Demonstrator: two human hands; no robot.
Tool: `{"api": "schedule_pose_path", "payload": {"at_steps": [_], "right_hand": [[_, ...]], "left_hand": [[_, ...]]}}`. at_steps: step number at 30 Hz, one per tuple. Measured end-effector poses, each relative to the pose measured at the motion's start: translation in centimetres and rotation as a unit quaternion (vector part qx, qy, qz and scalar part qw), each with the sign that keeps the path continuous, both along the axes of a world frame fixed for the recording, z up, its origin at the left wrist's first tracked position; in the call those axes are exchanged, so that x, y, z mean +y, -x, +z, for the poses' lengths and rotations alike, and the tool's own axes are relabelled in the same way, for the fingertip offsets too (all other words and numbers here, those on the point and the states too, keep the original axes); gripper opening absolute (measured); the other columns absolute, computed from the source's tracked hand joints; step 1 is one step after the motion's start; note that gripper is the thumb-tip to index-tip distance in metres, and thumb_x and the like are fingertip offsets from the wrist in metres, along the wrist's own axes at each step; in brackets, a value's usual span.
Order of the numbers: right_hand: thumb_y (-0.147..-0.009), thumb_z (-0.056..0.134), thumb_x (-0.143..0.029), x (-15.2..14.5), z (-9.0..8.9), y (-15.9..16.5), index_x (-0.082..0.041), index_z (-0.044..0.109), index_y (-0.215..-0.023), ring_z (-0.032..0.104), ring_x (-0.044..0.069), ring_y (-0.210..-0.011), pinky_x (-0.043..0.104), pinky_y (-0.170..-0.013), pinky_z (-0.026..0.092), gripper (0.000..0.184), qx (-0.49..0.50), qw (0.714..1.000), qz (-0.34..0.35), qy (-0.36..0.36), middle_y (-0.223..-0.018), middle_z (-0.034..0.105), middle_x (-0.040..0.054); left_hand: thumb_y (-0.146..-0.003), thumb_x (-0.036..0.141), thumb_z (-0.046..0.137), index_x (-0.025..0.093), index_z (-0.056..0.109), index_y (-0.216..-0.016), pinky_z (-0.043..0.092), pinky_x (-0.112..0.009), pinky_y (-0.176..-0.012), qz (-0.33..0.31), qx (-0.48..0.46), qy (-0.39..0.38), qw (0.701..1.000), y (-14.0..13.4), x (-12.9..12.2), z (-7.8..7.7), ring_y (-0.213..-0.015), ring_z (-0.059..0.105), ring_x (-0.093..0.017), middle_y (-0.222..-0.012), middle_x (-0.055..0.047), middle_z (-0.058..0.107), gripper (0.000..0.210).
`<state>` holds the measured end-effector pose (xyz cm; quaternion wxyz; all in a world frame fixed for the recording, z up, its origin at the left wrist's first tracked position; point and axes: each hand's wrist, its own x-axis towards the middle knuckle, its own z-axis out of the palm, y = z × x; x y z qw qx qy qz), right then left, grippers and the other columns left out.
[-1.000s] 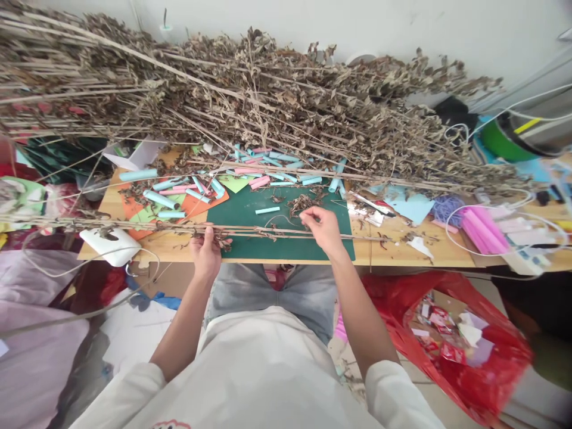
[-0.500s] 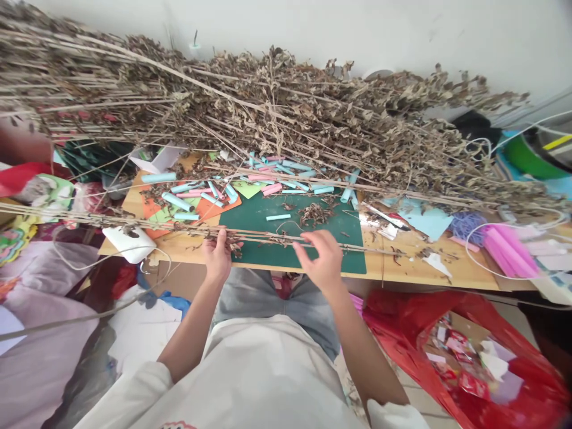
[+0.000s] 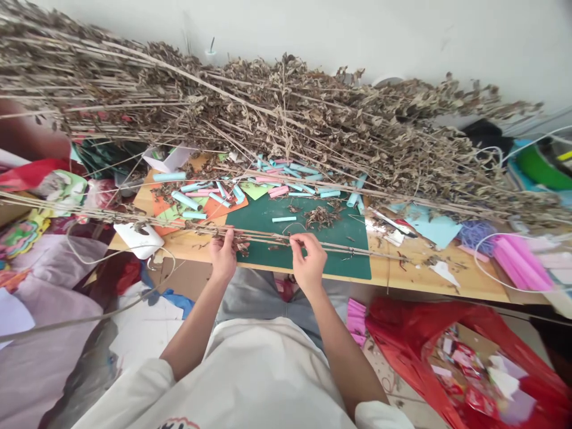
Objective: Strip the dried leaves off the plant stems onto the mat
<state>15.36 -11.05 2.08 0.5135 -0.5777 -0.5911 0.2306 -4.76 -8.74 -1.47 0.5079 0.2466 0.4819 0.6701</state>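
Pale wooden tabletop [image 3: 409, 274], badly cluttered, set before a plain whitish wall [image 3: 402, 36]. A big heap of dried brown leafy stalks [image 3: 286, 113] ran across its whole back. In front of it, short light-blue and pink tubes [image 3: 304, 169] lay scattered, some on orange paper [image 3: 235, 207]. A dark green rectangular mat [image 3: 254, 211] sat at the front edge, with a small pile of crumbled brown leaves [image 3: 320, 217] on it. Tangled purple strands [image 3: 476, 232] and pink folded material [image 3: 521, 262] at right; white rounded plastic box [image 3: 139, 240] at left. Below on the right, a red plastic bag [image 3: 393, 333] gaped, scraps inside.

A loose bundle of thin, dry, pale-brown stems [image 3: 263, 233] stretched sideways over the mat's front part, running past the tabletop's left end. Stems looked long, mostly straight, with shrivelled dark leaf bits clinging in places, thickest by the left hand.

Both hands were on the bundle. Left hand [image 3: 223, 256]: curled around it, thumb on top. Right hand [image 3: 308, 259]: thumb and forefinger pinched on it, over the mat; exact bit between the tips too small to tell.
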Motion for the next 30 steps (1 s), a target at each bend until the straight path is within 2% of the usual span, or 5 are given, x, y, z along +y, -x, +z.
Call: {"api": "schedule_pose_path", "payload": {"at_steps": [7, 10, 16, 22, 30], "right_hand": [[-0.082, 0.068, -0.039, 1.6, -0.1, -3.1, -0.017, 0.069, -0.087, 0.065, 0.015, -0.076, 0.028, -0.071, 0.054, 0.022, 0.17, 0.979, -0.113, 0.005, -0.085, 0.068, 0.005], [-0.082, 0.066, -0.044, 3.7, -0.4, -5.9, -0.016, 0.071, -0.094, 0.065, 0.017, -0.077, 0.03, -0.071, 0.054, 0.03, 0.144, 0.977, -0.16, 0.009, -0.089, 0.071, 0.0071], [-0.09, 0.051, -0.043, 5.9, 0.4, -8.5, -0.019, 0.072, -0.111, 0.066, 0.021, -0.098, 0.032, -0.084, 0.052, 0.038, -0.11, 0.99, -0.035, 0.082, -0.113, 0.071, 0.01], [-0.091, 0.047, -0.057, 6.1, 3.5, -6.6, -0.019, 0.07, -0.069, 0.064, 0.019, -0.064, 0.028, -0.065, 0.043, 0.05, -0.229, 0.909, 0.177, 0.298, -0.065, 0.07, 0.0061], [-0.075, 0.064, -0.068, 7.6, 3.6, -5.7, -0.017, 0.07, -0.077, 0.061, 0.014, -0.057, 0.023, -0.06, 0.043, 0.052, -0.111, 0.835, 0.329, 0.426, -0.06, 0.068, 0.0026]], "left_hand": [[-0.075, 0.044, 0.079, 0.017, 0.059, -0.098, 0.059, -0.024, -0.051, -0.003, -0.013, -0.002, 1.0, 0.1, 0.1, 0.0, -0.065, 0.073, -0.019, -0.074, -0.001, 0.07, 0.041], [-0.074, 0.044, 0.079, 0.017, 0.059, -0.097, 0.058, -0.023, -0.05, -0.002, -0.013, -0.004, 1.0, 0.0, 0.1, 0.1, -0.063, 0.073, -0.018, -0.073, -0.001, 0.07, 0.041], [-0.075, 0.044, 0.079, 0.018, 0.059, -0.098, 0.058, -0.022, -0.051, -0.014, -0.015, -0.01, 1.0, 0.2, -0.1, 0.2, -0.064, 0.072, -0.017, -0.073, -0.001, 0.07, 0.041], [-0.073, 0.043, 0.082, 0.02, 0.059, -0.094, 0.06, -0.024, -0.054, -0.047, -0.043, -0.032, 0.997, 0.8, -0.3, 0.3, -0.064, 0.069, -0.014, -0.079, 0.0, 0.07, 0.038], [-0.072, 0.044, 0.083, 0.019, 0.057, -0.092, 0.061, -0.025, -0.056, -0.065, -0.038, -0.037, 0.996, 0.9, -0.5, 0.5, -0.062, 0.069, -0.014, -0.081, -0.001, 0.071, 0.041]]}}
